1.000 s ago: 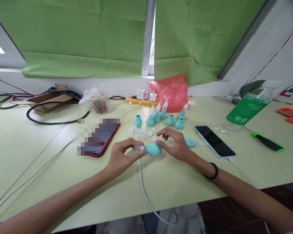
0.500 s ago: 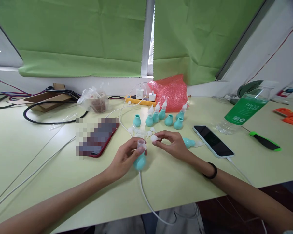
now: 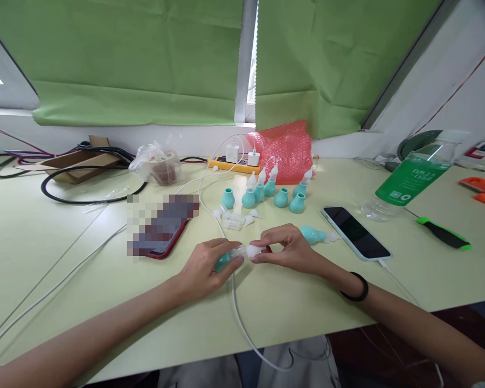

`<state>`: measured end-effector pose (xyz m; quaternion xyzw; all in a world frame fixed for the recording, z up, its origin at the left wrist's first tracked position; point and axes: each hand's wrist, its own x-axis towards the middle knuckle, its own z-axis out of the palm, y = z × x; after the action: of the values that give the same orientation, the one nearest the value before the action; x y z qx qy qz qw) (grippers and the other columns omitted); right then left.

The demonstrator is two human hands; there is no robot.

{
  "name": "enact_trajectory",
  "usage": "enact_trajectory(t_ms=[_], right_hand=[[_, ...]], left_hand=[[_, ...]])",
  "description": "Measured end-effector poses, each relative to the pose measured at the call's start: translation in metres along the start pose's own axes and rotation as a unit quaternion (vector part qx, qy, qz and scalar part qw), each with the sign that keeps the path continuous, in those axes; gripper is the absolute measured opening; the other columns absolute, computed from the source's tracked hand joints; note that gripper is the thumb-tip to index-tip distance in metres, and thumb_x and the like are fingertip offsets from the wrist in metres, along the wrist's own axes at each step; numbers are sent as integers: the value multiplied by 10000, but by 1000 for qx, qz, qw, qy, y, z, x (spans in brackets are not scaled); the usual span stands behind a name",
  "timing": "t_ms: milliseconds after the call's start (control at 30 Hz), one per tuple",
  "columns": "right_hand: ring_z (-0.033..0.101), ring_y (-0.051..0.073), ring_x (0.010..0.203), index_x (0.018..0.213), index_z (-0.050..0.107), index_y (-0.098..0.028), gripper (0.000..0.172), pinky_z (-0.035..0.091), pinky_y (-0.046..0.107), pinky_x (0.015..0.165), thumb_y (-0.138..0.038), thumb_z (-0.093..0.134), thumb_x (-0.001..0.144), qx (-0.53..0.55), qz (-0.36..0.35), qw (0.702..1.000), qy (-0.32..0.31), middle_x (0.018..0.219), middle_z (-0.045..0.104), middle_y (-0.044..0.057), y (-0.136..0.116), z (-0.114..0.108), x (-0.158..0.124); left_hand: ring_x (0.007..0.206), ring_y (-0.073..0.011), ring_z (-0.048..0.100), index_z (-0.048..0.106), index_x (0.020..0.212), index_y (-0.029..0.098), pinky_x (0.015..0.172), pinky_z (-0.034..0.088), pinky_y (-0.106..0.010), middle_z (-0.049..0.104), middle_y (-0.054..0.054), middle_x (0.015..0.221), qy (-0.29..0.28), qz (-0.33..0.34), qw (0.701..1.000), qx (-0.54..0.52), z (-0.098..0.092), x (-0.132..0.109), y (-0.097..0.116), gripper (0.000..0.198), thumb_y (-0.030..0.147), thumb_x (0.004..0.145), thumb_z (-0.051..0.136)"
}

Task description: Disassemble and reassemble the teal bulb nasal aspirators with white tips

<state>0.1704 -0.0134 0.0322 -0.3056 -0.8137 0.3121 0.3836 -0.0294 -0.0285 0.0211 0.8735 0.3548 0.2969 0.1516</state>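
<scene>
My left hand (image 3: pixel 210 267) is closed around a teal squeeze bulb (image 3: pixel 223 261) with a clear collar (image 3: pixel 238 251), tipped onto its side so the collar points right. Between the thumb and fingers of my right hand (image 3: pixel 285 248) is a small white nozzle tip (image 3: pixel 254 250), right at the collar's mouth; whether the two touch I cannot tell. Loose clear collars (image 3: pixel 233 221) and small white tips (image 3: pixel 249 220) lie just beyond my hands. Farther back stand several teal bulbs, some bare (image 3: pixel 228 198), others fitted with pointed tips (image 3: pixel 251 180). One assembled bulb (image 3: pixel 313 235) lies beside my right hand.
A red-cased phone (image 3: pixel 165 229) lies left, a charging phone (image 3: pixel 355 231) right. A green-labelled bottle (image 3: pixel 408 178), a screwdriver (image 3: pixel 444 233), a power strip (image 3: pixel 234 165) and pink bubble wrap (image 3: pixel 285 153) surround the work. A white cable (image 3: pixel 236 312) runs beneath my hands.
The bulb in my left hand has turned from upright to lying sideways, collar facing right. My right hand has come lower, bringing the white tip to the collar.
</scene>
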Motion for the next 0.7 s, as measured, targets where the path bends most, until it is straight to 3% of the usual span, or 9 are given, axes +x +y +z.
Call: enact_trajectory(t_ms=[400,567,700], right_hand=[[384,54,469,789,666,-137,187,344,189,471,-289,603,702,-72,-41,993,-89,511,482,-31,4,-3,-2],[330,50,451,730,668,-118,201,305,192,446,-306,604,699,-93,-54,990,-89,478,414,-41,4,-3,-2],[362,50,454,716,670,-105,191,322,191,452,-286,626,678,-66,-42,993,-84,482,448,-34,4,-1,-1]], left_hand=[[594,-162,508,547,969,105,506,388,-261,564,-67,670,-32,111,982,151,2,-2,-1,276,262,833,366],[594,-169,509,538,962,115,500,384,-270,562,-57,669,-42,111,976,183,2,-3,2,265,262,838,356],[589,-168,511,538,944,118,494,377,-269,560,-49,657,-44,117,976,180,3,-2,3,249,253,841,356]])
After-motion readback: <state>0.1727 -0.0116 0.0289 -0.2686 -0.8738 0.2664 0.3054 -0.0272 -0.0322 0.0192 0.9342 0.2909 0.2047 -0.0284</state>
